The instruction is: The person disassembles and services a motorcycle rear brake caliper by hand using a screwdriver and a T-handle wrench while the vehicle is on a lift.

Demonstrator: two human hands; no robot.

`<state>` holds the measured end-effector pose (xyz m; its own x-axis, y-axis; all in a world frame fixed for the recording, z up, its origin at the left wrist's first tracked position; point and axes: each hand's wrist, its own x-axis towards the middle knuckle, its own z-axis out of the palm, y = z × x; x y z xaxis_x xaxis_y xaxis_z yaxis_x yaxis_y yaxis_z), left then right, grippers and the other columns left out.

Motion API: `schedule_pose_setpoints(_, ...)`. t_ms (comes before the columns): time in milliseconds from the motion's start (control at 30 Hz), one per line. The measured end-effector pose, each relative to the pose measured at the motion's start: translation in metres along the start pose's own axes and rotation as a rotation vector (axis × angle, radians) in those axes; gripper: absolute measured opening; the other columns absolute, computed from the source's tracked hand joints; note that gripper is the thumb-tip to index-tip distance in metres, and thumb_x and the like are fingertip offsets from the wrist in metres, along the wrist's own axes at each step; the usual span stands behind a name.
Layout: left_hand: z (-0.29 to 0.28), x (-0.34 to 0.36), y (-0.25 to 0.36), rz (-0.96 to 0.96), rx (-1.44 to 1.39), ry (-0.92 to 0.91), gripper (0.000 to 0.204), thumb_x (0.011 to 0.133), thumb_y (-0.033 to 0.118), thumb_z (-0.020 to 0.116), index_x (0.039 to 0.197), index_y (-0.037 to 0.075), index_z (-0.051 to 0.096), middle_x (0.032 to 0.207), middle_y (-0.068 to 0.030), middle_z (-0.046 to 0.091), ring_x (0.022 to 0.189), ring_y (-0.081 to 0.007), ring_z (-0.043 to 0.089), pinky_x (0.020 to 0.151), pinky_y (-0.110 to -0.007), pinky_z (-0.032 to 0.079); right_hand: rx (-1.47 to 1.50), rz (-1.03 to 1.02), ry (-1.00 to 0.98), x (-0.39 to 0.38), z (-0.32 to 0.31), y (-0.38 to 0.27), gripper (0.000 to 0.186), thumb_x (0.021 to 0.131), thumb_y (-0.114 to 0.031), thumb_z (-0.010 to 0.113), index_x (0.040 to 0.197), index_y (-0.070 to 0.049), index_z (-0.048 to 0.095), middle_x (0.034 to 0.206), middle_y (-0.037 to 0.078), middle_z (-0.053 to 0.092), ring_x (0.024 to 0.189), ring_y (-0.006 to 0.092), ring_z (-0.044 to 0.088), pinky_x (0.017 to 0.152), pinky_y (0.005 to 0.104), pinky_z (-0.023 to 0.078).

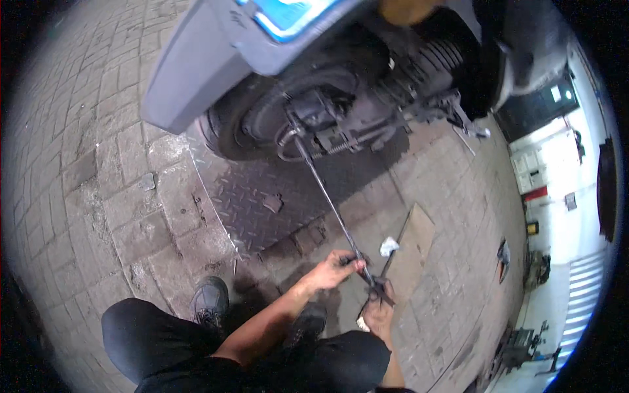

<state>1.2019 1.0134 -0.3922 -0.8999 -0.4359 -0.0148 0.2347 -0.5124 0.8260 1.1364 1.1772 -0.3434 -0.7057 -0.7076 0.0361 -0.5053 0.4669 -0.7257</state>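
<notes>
A long metal bar (332,203) slants from the scooter's wheel hub down toward me. Its far end meets the hub area beside the rear wheel (246,128), though the exact joint there is too blurred to make out. My left hand (335,270) is closed round the bar near its lower end, thumb and fingers pinching it. Just beyond, my right hand (378,313) grips the bar's darker end, where a dark piece sticks out sideways between the fingers. The scooter (216,65), grey with a blue panel, stands above the bar.
Under the wheel lies a diamond-pattern metal plate (246,196) with a small flat brown piece (272,203) on it. A cardboard strip (411,245) and a crumpled white scrap (388,246) lie on the paving to the right. A pliers-like tool (503,261) is farther right.
</notes>
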Motion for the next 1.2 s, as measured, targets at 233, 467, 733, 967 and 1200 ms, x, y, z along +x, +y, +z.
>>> schedule_pose_setpoints(233,0.017,-0.007,0.014,1.105,0.424,0.352,0.078,0.067,0.06,0.056,0.11,-0.003,0.041,0.097,-0.0174,0.044,0.09,-0.0263,0.043,0.078,-0.038,0.037,0.046,-0.708,-0.046,0.074,0.005,0.03,0.044,0.08,-0.043,0.05,0.074,0.0,0.054,0.074,0.014,0.056,0.075,0.032,0.054,0.071,0.0397,0.041)
schedule_pose_setpoints(467,0.073,-0.005,0.074,1.023,0.659,-0.32,0.038,0.063,0.029,0.071,0.093,0.008,0.058,0.091,-0.0107,0.054,0.082,-0.0273,0.054,0.071,-0.039,0.043,0.24,-0.295,-0.304,0.087,0.027,0.026,0.028,0.079,-0.027,0.049,0.072,0.0,0.057,0.077,0.013,0.057,0.082,0.0283,0.052,0.078,0.0382,0.037)
schedule_pose_setpoints(733,0.107,0.026,0.072,1.099,0.674,-0.232,0.021,0.06,0.011,0.067,0.076,0.002,0.056,0.072,-0.0082,0.051,0.058,-0.0246,0.049,0.049,-0.033,0.04,0.464,-0.261,-0.401,0.079,0.042,0.022,0.026,0.08,-0.025,0.049,0.074,-0.001,0.056,0.075,0.013,0.057,0.078,0.0276,0.052,0.074,0.0378,0.038)
schedule_pose_setpoints(967,0.137,0.081,0.071,0.528,0.91,-0.301,0.027,0.061,0.007,0.063,0.085,0.003,0.051,0.075,-0.0117,0.052,0.064,-0.0267,0.056,0.054,-0.036,0.045,0.578,-0.21,-0.472,0.077,0.047,0.031,0.024,0.08,-0.024,0.049,0.075,-0.001,0.055,0.074,0.013,0.057,0.075,0.0271,0.052,0.072,0.0374,0.039)
schedule_pose_setpoints(1200,0.136,0.089,0.061,0.396,0.922,-0.351,0.035,0.057,0.01,0.067,0.087,0.004,0.051,0.081,-0.011,0.054,0.065,-0.0283,0.057,0.054,-0.037,0.046,0.646,-0.175,-0.518,0.071,0.05,0.036,0.022,0.081,-0.023,0.049,0.076,-0.002,0.055,0.073,0.013,0.056,0.072,0.0265,0.053,0.069,0.037,0.039)
